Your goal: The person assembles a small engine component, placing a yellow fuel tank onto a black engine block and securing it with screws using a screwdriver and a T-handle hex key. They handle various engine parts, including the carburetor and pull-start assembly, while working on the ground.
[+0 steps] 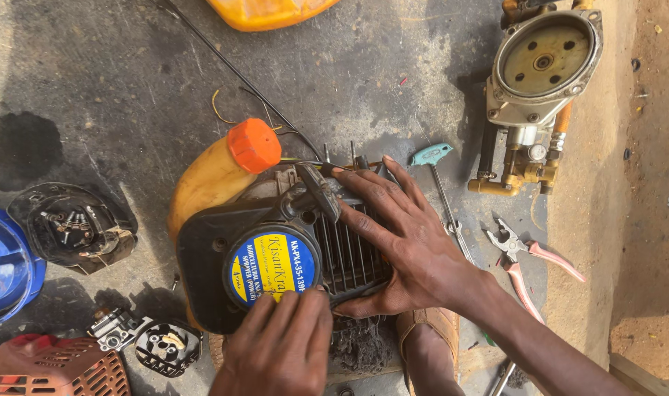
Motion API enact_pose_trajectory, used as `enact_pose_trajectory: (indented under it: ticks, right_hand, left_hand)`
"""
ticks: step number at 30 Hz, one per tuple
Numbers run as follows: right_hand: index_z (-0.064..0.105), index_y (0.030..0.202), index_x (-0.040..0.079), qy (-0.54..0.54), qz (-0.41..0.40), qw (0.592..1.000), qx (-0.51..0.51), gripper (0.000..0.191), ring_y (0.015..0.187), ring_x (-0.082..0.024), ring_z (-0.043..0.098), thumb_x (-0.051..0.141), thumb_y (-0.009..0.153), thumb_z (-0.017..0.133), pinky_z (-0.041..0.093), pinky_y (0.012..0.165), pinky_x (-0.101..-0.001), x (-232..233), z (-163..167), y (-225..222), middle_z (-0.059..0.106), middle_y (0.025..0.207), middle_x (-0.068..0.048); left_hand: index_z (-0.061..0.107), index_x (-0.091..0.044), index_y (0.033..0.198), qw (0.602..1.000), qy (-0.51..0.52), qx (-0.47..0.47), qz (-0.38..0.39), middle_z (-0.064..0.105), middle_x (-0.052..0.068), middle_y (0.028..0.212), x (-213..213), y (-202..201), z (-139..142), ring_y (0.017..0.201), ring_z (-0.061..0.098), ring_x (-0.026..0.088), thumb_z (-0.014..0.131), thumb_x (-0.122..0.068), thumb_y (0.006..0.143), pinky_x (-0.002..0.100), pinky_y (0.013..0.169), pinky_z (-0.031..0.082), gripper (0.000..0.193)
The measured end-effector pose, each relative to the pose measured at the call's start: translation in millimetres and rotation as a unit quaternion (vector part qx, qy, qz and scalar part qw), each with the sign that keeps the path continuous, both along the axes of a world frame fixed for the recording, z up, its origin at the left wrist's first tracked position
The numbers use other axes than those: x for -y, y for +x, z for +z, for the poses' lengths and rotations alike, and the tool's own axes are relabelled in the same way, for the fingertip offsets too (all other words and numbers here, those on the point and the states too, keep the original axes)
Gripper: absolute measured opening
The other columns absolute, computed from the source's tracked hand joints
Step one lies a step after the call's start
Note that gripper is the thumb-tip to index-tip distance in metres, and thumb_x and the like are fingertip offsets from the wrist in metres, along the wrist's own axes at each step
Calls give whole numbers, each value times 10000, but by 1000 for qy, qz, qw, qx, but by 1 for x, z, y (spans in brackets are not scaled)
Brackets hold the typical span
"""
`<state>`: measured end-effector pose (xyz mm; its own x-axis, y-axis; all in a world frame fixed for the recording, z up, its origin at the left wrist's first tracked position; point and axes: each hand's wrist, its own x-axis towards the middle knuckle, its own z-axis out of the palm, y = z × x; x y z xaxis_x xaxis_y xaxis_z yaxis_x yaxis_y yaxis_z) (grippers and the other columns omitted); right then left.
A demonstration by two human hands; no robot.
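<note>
hands pressing small engine, left hand, right hand

Black small engine, orange-capped tank

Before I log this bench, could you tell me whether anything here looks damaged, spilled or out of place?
Yes. A dark wet stain spreads over the concrete at left, like spilled oil. Loose wires trail across the floor. Stripped parts lie scattered around the engine, which the left hand and right hand press on.
</note>
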<state>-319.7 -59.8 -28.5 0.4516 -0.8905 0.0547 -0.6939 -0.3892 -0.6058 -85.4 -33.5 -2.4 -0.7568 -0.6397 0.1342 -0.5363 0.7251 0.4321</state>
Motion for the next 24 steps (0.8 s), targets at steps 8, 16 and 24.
enact_pose_trajectory:
  ticks: [8,16,24]
  right_hand:
    - [472,1419,69,-4,-1,1000,3,1193,1449,-443,416,709,508,902,160,1268,-658,0,-2,-1,396,1564,-241]
    - [445,1455,108,0,0,1000,-1,1255,1447,-438,415,760,479,888,148,1273,-658,0,-5,0,391,1566,-232]
    - [382,1520,143,-4,-2,1000,16,1315,1469,-433,402,776,482,884,158,1280,-665,-2,-5,-1,379,1580,-236]
  left_hand:
    - [728,146,951,1000,13,-19,-20,674,162,833,-9,7,-20,708,660,185,724,30,889,361,556,502,132]
    - [735,141,930,998,42,-22,49,656,189,806,-3,1,-4,750,697,218,700,8,845,360,588,548,162]
    - [710,166,736,992,23,115,-55,633,233,790,13,-25,12,730,693,314,668,71,777,414,571,582,112]
